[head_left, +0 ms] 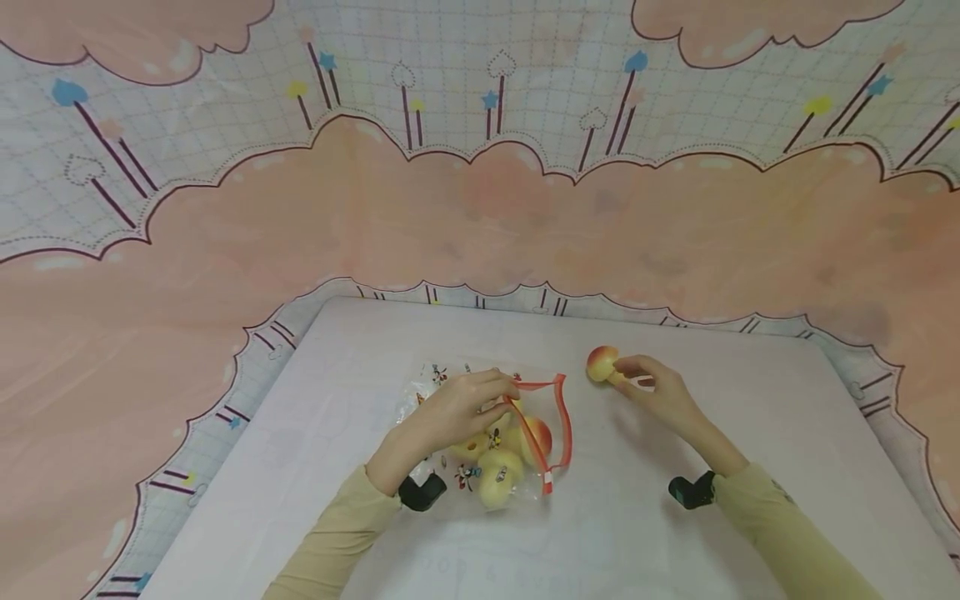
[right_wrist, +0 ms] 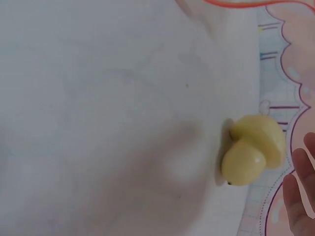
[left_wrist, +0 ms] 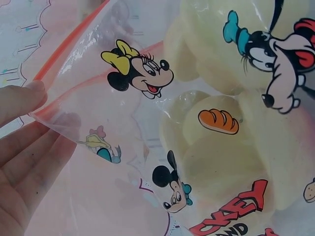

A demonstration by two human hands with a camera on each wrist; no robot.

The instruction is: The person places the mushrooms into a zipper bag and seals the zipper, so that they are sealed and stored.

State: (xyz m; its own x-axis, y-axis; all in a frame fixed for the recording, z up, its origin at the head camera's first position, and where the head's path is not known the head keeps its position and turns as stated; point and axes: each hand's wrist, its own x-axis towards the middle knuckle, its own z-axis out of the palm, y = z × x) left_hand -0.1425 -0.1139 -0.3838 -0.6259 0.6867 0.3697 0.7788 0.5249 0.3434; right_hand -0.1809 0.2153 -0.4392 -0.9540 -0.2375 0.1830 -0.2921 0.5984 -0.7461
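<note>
Two hands share the bagging step: left hand (head_left: 457, 408) pinches open the clear cartoon-printed zip bag (head_left: 487, 433) on the white tabletop (head_left: 750, 433); right hand (head_left: 660, 396) grips a yellow-and-red toy mushroom (head_left: 603, 364) beside it, likely needing aim at the mouth.

1. We see two long sleeves, both a soft yellow-tan colour.
2. We see a small black camera strapped on each wrist.
3. Both hands are bare, with no gloves.
</note>
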